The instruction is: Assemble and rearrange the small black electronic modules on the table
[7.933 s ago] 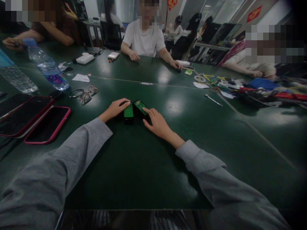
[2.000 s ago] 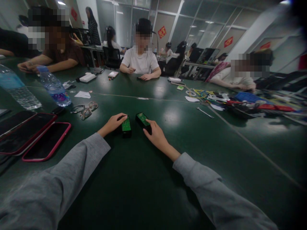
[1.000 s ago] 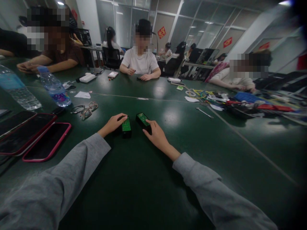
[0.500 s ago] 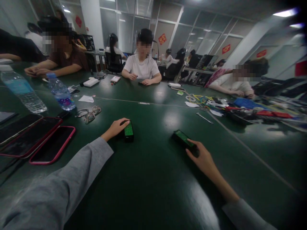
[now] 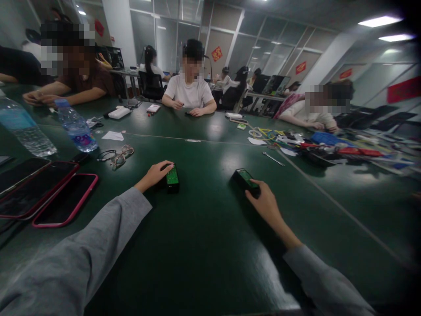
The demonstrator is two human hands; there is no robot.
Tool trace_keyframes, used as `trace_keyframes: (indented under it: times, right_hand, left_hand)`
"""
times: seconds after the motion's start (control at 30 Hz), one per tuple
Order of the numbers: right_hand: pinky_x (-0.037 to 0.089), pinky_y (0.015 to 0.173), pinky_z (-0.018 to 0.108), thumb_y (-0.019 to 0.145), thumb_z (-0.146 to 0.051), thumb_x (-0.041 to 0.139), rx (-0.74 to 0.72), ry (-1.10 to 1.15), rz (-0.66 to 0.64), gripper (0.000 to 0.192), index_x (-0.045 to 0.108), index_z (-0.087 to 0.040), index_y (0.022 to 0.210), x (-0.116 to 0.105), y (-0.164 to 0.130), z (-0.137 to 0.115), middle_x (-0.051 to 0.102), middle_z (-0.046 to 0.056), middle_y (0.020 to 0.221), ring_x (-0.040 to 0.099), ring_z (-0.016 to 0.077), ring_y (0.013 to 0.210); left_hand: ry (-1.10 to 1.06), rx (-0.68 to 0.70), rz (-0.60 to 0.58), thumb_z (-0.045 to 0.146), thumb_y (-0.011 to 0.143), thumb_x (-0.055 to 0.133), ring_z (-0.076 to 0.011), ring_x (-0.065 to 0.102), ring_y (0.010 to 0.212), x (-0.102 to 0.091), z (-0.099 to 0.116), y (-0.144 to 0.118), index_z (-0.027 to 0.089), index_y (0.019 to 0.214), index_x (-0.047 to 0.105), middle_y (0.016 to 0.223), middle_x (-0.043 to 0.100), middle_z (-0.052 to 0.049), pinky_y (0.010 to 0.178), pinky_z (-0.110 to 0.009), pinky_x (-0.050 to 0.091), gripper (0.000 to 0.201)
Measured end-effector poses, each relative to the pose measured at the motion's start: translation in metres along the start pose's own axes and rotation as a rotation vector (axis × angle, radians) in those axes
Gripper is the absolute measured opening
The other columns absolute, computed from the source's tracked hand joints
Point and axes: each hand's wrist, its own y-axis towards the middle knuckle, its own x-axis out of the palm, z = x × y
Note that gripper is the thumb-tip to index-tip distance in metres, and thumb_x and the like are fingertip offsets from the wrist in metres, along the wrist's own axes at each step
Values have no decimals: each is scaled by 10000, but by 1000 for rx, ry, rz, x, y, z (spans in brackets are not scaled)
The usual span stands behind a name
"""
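Observation:
On the dark green table [image 5: 197, 237] are two small black boxes, each with a green circuit board showing on its top face. My left hand [image 5: 154, 175] is closed on the far end of the left box [image 5: 173, 177], its fingers reaching over the top edge. The right box [image 5: 245, 177] lies at a slant, and my right hand [image 5: 265, 202] grips its near end between thumb and fingers. Part of each box is covered by the hand on it. A stretch of table separates the two boxes.
Phones [image 5: 66, 199], a water bottle [image 5: 77, 127] and eyeglasses [image 5: 123, 154] lie or stand to the left. A wrench [image 5: 273, 159] lies beyond my right hand, near piled cables and tools [image 5: 329, 147]. Across the table sits a person in white [image 5: 189, 94].
The view has swung slightly right, so most things appear farther left. My right hand and its box have moved a little away from me. My left hand stays on its box.

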Motion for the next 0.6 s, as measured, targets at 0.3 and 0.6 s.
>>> trace_keyframes:
  times: [0.3,0.6]
  right_hand:
    - [539,870,414,903,-291,518,-281,156,-180,450,477,-172,1336,90,45,-146,548,129,1182,601,248,1030]
    - [506,811,421,859,-167,548,-385,-224,-84,460,521,-198,1318,80,38,-151,501,147,1126,497,290,1020]
  left_hand:
    - [-2,16,15,566,937,409,-249,615,1123,0,4,0,216,1187,642,1224,666,-76,993,-416,463,489]
    - [7,19,6,548,943,416,-236,622,1106,-1,8,0,211,1181,644,1198,677,-66,990,-386,467,471]
